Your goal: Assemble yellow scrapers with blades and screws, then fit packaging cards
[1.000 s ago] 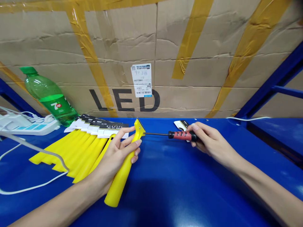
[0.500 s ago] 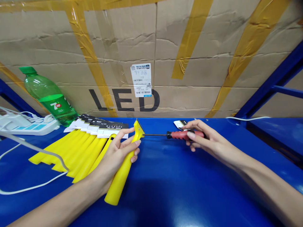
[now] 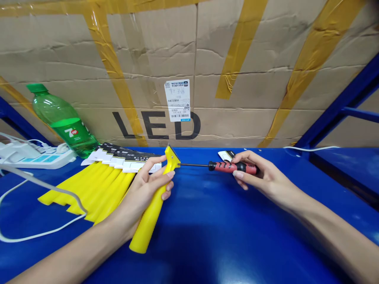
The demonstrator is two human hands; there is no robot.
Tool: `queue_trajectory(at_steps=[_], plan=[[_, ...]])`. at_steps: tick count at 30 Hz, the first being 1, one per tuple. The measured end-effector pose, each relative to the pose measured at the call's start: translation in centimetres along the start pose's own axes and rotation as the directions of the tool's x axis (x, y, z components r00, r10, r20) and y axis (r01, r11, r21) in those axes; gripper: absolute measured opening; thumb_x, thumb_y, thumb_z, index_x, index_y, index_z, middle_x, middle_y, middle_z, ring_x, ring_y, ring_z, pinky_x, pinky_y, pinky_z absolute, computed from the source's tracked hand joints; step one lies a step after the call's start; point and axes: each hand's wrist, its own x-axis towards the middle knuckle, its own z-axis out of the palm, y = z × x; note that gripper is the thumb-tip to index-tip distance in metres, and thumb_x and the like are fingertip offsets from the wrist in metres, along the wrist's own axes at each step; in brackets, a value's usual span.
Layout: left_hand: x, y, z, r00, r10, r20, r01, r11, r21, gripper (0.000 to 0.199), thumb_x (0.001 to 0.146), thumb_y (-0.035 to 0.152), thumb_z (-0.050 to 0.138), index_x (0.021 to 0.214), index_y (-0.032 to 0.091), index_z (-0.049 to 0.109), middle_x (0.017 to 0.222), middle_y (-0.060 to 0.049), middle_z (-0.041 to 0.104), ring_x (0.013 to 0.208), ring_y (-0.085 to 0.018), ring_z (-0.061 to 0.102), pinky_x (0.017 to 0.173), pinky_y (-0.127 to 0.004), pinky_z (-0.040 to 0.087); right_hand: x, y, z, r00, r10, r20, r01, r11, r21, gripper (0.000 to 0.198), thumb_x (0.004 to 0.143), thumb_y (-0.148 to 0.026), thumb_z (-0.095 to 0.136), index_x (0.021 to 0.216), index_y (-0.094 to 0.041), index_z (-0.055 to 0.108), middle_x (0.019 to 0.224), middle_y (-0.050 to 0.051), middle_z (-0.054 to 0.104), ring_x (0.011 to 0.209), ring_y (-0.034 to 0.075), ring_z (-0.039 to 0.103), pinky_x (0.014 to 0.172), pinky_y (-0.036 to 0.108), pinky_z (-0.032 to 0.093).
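My left hand (image 3: 146, 192) grips a yellow plastic scraper (image 3: 154, 209) by the upper part of its handle, with the scraper's head tilted up and away over the blue shelf (image 3: 225, 232). In my right hand (image 3: 260, 177) is a screwdriver (image 3: 227, 167) with a red and black handle, held level. Its thin shaft points left and its tip touches the side of the scraper's head. A small black and white card (image 3: 225, 155) lies just behind my right fingers.
A row of several yellow scrapers (image 3: 94, 187) with black and white card sleeves lies to the left. Behind them lean a green soda bottle (image 3: 63, 120) and a white power strip (image 3: 28, 156) with a white cable (image 3: 38, 185). A taped cardboard box (image 3: 189, 71) marked LED walls off the back.
My right hand turned the screwdriver, shifting its grip along the handle. My left hand lifted the scraper slightly, and its head rose with the screwdriver's tip still against it.
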Motion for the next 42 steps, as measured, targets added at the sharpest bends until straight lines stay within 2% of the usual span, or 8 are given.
queue_trajectory(at_steps=[4, 11, 15, 19, 28, 34, 39, 42], plan=[[-0.3, -0.1, 0.3, 0.999, -0.008, 0.034, 0.008, 1.000, 0.003, 0.045, 0.079, 0.023, 0.080, 0.115, 0.028, 0.053, 0.061, 0.007, 0.057, 0.047, -0.006, 0.046, 0.049, -0.016, 0.036, 0.3, 0.2, 0.4, 0.989, 0.129, -0.078, -0.126, 0.991, 0.041, 0.037, 0.096, -0.060, 0.052, 0.098, -0.023, 0.053, 0.052, -0.008, 0.048, 0.033, 0.006, 0.031, 0.033, 0.021, 0.024], [-0.3, 0.0, 0.7, 0.999, -0.040, -0.026, 0.039, 0.999, -0.012, 0.047, 0.077, 0.020, 0.081, 0.115, 0.026, 0.054, 0.069, 0.005, 0.061, 0.048, -0.004, 0.047, 0.049, -0.016, 0.036, 0.1, 0.2, -0.3, 0.999, 0.014, 0.033, -0.017, 0.997, 0.077, 0.032, 0.085, -0.040, 0.077, 0.106, -0.023, 0.059, 0.089, 0.001, 0.067, 0.068, 0.012, 0.063, 0.066, 0.027, 0.052], [-0.5, -0.2, 0.9, 0.998, -0.056, -0.013, 0.056, 0.998, -0.029, 0.051, 0.075, 0.019, 0.083, 0.116, 0.026, 0.054, 0.072, 0.004, 0.063, 0.047, -0.004, 0.047, 0.048, -0.016, 0.035, 0.2, 0.2, -0.3, 0.998, 0.061, 0.007, -0.061, 0.998, 0.008, 0.030, 0.095, -0.050, 0.061, 0.102, -0.022, 0.057, 0.059, -0.005, 0.058, 0.042, 0.009, 0.049, 0.044, 0.022, 0.040], [-0.5, -0.2, 0.9, 0.999, -0.044, -0.001, 0.044, 0.999, -0.023, 0.053, 0.072, 0.021, 0.086, 0.115, 0.026, 0.056, 0.068, 0.006, 0.061, 0.046, -0.004, 0.047, 0.047, -0.016, 0.037, 0.5, 0.4, 0.1, 0.984, 0.169, -0.057, -0.166, 0.984, 0.061, 0.041, 0.096, -0.061, 0.049, 0.097, -0.021, 0.055, 0.068, -0.001, 0.062, 0.037, 0.009, 0.047, 0.033, 0.022, 0.032], [-0.3, 0.0, 0.4, 0.999, -0.033, 0.032, 0.034, 0.999, -0.033, 0.047, 0.078, 0.019, 0.081, 0.115, 0.027, 0.054, 0.069, 0.005, 0.062, 0.049, -0.005, 0.049, 0.048, -0.016, 0.037, -0.2, -0.3, -0.3, 0.976, -0.205, -0.071, 0.169, 0.924, -0.342, 0.028, 0.084, -0.042, 0.075, 0.104, -0.023, 0.072, 0.106, 0.007, 0.073, 0.093, 0.024, 0.068, 0.081, 0.035, 0.053], [-0.3, -0.4, 0.4, 0.998, -0.056, 0.038, 0.058, 0.998, -0.033, 0.045, 0.079, 0.019, 0.080, 0.115, 0.026, 0.054, 0.067, 0.005, 0.061, 0.047, -0.004, 0.047, 0.048, -0.015, 0.036, -0.3, -0.2, 0.3, 0.993, 0.056, -0.106, -0.069, 0.990, -0.125, 0.045, 0.078, -0.048, 0.079, 0.110, -0.018, 0.071, 0.062, 0.000, 0.065, 0.051, 0.016, 0.061, 0.051, 0.030, 0.051], [-0.2, -0.3, 0.3, 0.998, -0.063, 0.030, 0.064, 0.997, -0.044, 0.049, 0.076, 0.019, 0.083, 0.115, 0.026, 0.054, 0.073, 0.003, 0.064, 0.048, -0.004, 0.048, 0.048, -0.016, 0.035, -0.1, -0.4, 0.7, 0.985, 0.130, -0.117, -0.131, 0.991, -0.004, 0.043, 0.078, -0.046, 0.080, 0.108, -0.016, 0.072, 0.052, -0.002, 0.059, 0.044, 0.012, 0.052, 0.047, 0.027, 0.044], [-0.1, -0.3, 0.3, 0.997, -0.033, 0.067, 0.036, 0.998, -0.042, 0.046, 0.076, 0.022, 0.083, 0.113, 0.026, 0.054, 0.066, 0.005, 0.060, 0.048, -0.005, 0.047, 0.048, -0.016, 0.035, 0.0, -0.3, 0.6, 0.971, 0.210, -0.118, -0.196, 0.973, 0.120, 0.040, 0.081, -0.050, 0.076, 0.102, -0.015, 0.074, 0.065, 0.005, 0.070, 0.040, 0.009, 0.047, 0.042, 0.026, 0.036]])
